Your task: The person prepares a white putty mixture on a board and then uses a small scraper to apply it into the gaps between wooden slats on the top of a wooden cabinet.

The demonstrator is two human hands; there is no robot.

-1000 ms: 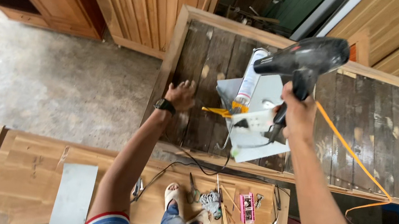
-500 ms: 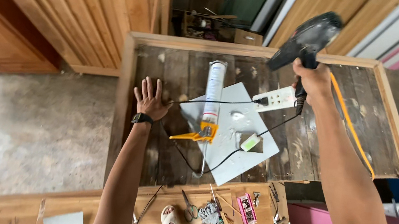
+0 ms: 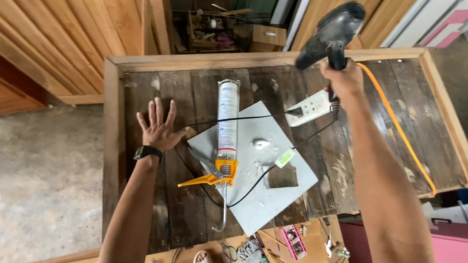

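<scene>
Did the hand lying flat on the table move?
Yes. The left hand slid away from the glue gun toward the table's left edge; earlier it lay close beside the tube.

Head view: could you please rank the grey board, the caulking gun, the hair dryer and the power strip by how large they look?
1. Grey board
2. Caulking gun
3. Hair dryer, held up nearer the camera, so it may look bigger than it is
4. Power strip

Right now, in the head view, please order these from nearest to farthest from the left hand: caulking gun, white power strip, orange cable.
From the left hand:
1. Caulking gun, just right of it.
2. White power strip, farther right, beneath the right hand.
3. Orange cable, along the table's right side.
</scene>
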